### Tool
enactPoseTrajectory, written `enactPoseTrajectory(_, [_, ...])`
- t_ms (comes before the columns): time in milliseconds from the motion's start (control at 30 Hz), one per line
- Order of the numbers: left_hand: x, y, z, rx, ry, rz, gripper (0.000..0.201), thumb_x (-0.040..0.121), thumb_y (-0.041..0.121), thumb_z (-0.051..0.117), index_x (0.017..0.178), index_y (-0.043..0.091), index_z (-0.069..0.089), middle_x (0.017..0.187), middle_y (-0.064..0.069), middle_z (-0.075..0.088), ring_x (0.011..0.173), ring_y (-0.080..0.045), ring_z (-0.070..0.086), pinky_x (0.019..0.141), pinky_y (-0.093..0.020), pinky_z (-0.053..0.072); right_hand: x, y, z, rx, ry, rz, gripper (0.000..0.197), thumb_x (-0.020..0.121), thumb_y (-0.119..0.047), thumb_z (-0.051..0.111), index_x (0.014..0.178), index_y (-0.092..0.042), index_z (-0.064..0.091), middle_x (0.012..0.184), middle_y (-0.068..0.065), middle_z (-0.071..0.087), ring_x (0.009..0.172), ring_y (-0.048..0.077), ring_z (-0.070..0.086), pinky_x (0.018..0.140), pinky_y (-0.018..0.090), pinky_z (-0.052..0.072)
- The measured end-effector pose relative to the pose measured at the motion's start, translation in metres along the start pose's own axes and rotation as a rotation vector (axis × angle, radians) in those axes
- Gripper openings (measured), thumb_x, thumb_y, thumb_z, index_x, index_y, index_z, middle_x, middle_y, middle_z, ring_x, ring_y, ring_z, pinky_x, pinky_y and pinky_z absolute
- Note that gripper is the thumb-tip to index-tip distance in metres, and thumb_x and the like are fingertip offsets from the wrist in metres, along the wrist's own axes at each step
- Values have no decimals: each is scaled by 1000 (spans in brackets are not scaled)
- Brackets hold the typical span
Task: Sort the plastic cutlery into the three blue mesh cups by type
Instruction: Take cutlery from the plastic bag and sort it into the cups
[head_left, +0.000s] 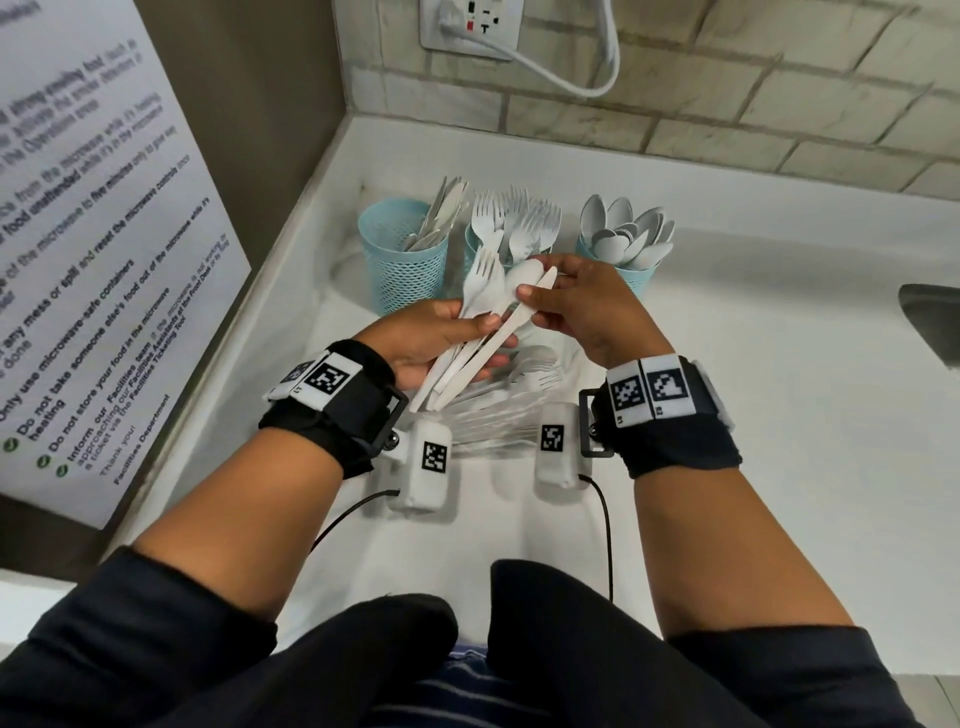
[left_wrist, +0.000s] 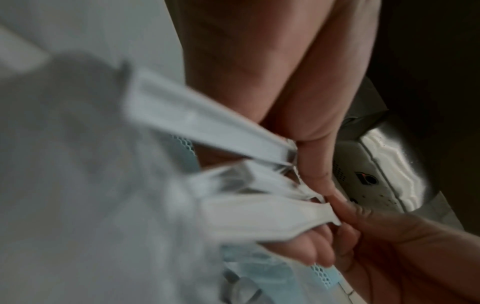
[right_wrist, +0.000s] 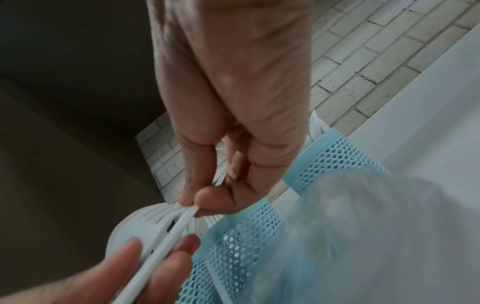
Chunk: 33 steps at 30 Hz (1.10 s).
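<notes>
Three blue mesh cups stand in a row on the counter: the left cup holds knives, the middle cup forks, the right cup spoons. In front of them my left hand grips a mixed bunch of white cutlery by the handles: a fork, a spoon and a knife. My right hand pinches the knife's blade end between thumb and forefinger. More loose cutlery lies on the counter under my hands.
A brick wall with an outlet and a white cord stands behind the cups. A printed notice hangs on the left wall. A sink edge shows at the far right of the white counter.
</notes>
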<state>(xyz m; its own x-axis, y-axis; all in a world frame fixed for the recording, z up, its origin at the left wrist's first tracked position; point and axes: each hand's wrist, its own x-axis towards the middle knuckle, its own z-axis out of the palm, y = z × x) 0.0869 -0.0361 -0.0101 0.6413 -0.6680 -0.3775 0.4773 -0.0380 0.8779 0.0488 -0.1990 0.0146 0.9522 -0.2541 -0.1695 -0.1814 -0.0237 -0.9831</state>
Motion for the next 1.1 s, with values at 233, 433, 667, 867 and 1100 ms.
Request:
enactPoseTrajectory(233, [-4, -1, 0, 18, -60, -22, 16, 95, 13, 45, 104, 10, 57, 81, -2, 74, 70, -14, 71, 60, -23, 57, 2, 5, 0, 6, 32, -21, 29, 82, 0, 66, 107, -9, 55, 78, 0, 61, 67, 8, 58, 55, 13, 51])
enactPoseTrajectory(433, [-4, -3, -1, 2, -34, -37, 13, 94, 9, 47, 104, 10, 57, 79, -4, 74, 69, -14, 71, 56, -22, 56, 7, 5, 0, -50, 223, -156, 32, 79, -3, 70, 108, -4, 57, 71, 3, 54, 61, 9, 54, 54, 13, 50])
enactPoseTrajectory(667, [-6, -3, -1, 49, -115, -71, 19, 95, 11, 44, 107, 13, 58, 75, -2, 73, 63, -11, 70, 57, -23, 58, 8, -3, -4, -141, 134, -191, 29, 79, -2, 70, 108, -2, 63, 61, -5, 47, 57, 4, 48, 60, 13, 43])
enactPoseTrajectory(867, [-9, -2, 0, 57, -158, -96, 20, 95, 11, 43, 104, 14, 61, 70, -1, 70, 55, -10, 64, 57, -23, 56, 6, -10, -2, -203, 21, -135, 23, 82, -3, 66, 105, 4, 65, 63, -7, 66, 47, -7, 56, 50, 7, 42])
enactPoseTrajectory(1100, [-11, -4, 1, 73, -152, -89, 20, 96, 13, 42, 105, 13, 60, 69, 0, 70, 55, -9, 65, 54, -22, 56, 3, -13, 2, -135, 37, -75, 6, 82, -5, 67, 86, -9, 66, 46, -14, 61, 38, -5, 49, 40, 7, 36])
